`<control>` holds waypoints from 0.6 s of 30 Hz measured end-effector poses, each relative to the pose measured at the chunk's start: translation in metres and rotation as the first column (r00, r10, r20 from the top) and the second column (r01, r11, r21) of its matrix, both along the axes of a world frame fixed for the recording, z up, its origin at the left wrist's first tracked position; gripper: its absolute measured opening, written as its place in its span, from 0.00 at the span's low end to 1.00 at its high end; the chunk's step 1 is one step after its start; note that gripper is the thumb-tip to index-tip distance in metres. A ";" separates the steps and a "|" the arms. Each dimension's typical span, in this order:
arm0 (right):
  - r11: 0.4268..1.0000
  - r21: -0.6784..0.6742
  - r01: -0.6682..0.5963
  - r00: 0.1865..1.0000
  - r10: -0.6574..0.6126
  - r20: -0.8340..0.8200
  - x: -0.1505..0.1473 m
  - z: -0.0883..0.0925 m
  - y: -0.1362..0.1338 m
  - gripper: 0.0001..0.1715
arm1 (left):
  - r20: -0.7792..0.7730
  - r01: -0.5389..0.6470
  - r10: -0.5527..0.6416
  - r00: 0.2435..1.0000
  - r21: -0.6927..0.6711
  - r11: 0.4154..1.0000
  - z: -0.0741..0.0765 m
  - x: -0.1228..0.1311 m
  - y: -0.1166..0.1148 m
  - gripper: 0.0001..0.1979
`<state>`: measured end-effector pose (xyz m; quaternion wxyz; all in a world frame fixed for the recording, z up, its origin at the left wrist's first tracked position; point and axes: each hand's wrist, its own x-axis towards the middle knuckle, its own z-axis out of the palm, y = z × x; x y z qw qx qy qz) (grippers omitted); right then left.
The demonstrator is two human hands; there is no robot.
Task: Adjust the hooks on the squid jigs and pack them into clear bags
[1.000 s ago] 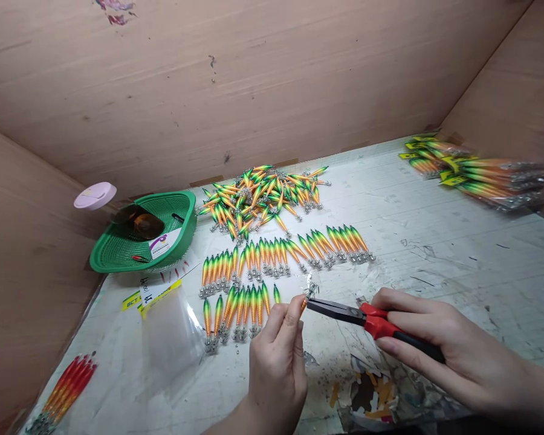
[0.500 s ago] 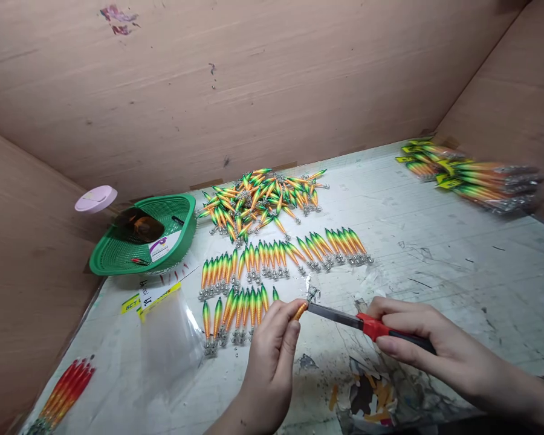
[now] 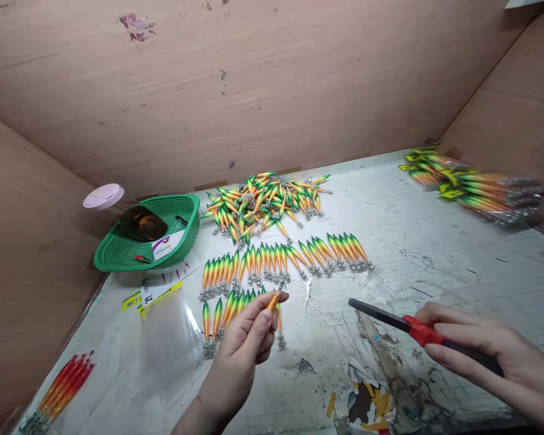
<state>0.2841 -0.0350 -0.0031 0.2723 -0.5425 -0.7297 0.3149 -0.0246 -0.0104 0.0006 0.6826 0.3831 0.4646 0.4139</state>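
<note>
My left hand (image 3: 245, 344) pinches a small orange and green fishing lure (image 3: 273, 300) between thumb and fingers, above the near row of lures (image 3: 229, 311). My right hand (image 3: 489, 359) grips red-handled pliers (image 3: 405, 326), whose dark jaws point left and are closed on nothing. The pliers' tip is well to the right of the held lure. A longer row of lures (image 3: 283, 257) lies behind, and a loose heap of lures (image 3: 263, 202) sits near the back wall.
A green basket (image 3: 147, 238) stands at the left with a pink lid (image 3: 103, 196) beside it. Clear bags (image 3: 170, 338) with labels lie in front of it. Red lures (image 3: 63, 386) lie at the near left. Packaged lures (image 3: 480, 184) are stacked at the far right. Brown board walls enclose the worktable (image 3: 435, 254).
The pliers have pulled away to the right from the lure. My left hand has carried the lure left toward the near row.
</note>
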 end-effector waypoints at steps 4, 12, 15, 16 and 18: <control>0.991 -0.081 -0.110 0.993 0.107 -0.044 -0.006 0.008 -0.006 0.21 | 0.066 0.041 -0.039 0.997 -0.022 0.999 -0.003 0.005 -0.005 0.17; 0.887 0.419 -0.196 0.951 0.068 0.301 -0.006 -0.012 0.006 0.08 | -0.635 0.347 0.143 0.759 0.581 0.737 -0.012 -0.005 0.026 0.10; 0.869 0.468 -0.158 0.941 -0.011 0.339 -0.004 -0.027 0.008 0.09 | -0.833 0.738 0.158 0.530 0.545 0.399 -0.031 -0.004 0.050 0.12; 0.882 0.448 -0.147 0.943 -0.011 0.333 -0.003 -0.031 0.008 0.10 | -0.872 0.813 0.135 0.470 0.487 0.319 -0.038 -0.003 0.056 0.10; 0.903 0.414 -0.117 0.951 -0.018 0.308 -0.002 -0.035 0.006 0.11 | -0.920 0.890 0.094 0.380 0.391 0.235 -0.049 -0.002 0.061 0.08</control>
